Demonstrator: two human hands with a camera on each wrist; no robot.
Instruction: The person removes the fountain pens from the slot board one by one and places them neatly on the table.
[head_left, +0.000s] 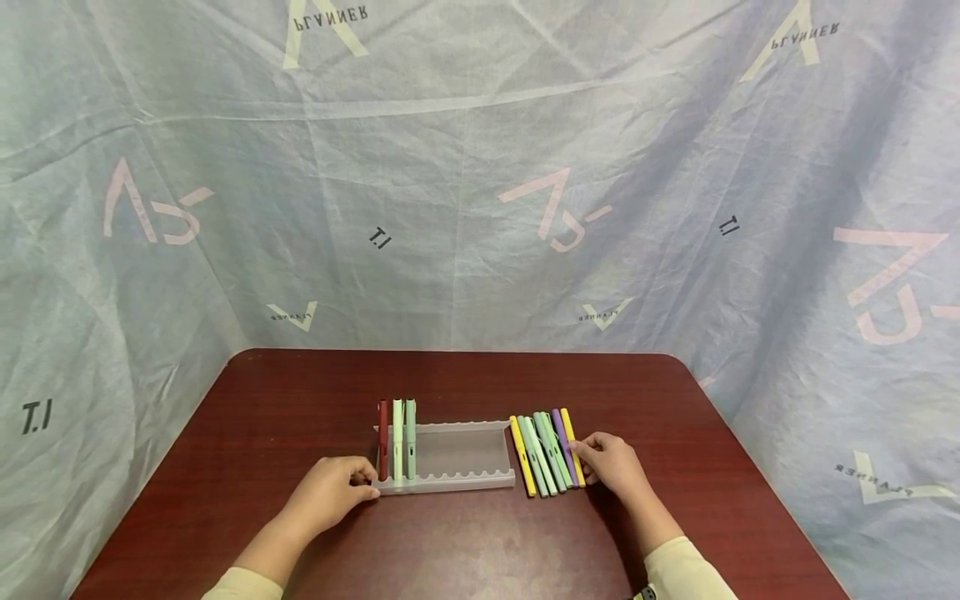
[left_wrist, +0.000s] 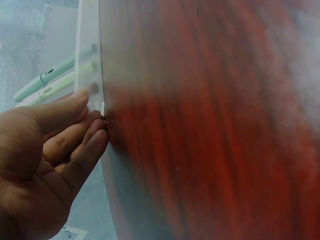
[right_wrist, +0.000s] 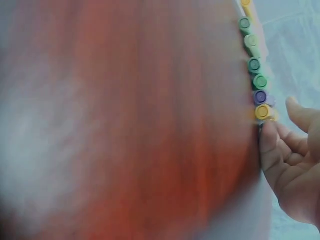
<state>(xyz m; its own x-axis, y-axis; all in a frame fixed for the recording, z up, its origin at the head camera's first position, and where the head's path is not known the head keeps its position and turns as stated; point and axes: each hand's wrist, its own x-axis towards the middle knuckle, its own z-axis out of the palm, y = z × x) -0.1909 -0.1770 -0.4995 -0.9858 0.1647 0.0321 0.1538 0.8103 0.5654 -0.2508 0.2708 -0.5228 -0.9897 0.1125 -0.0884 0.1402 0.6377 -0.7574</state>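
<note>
A clear plastic pen tray (head_left: 465,481) with scalloped edges lies on the table. Across its left end rest a dark red pen (head_left: 383,442), a pale green pen (head_left: 397,442) and a muted green pen (head_left: 410,442). My left hand (head_left: 333,493) pinches the tray's front left corner between thumb and fingers. To the tray's right, several pens lie side by side, from a yellow pen (head_left: 522,457) through greens to a purple pen (head_left: 565,450) and an outer yellow pen (right_wrist: 263,112). My right hand (head_left: 611,467) touches that outer yellow pen with its fingertips; its thumb stands apart.
The dark red wooden table (head_left: 480,550) shows its grain around the tray and pens. Grey printed cloth (head_left: 450,208) hangs behind the table and along both sides. The row of pens lies close to the tray's right end.
</note>
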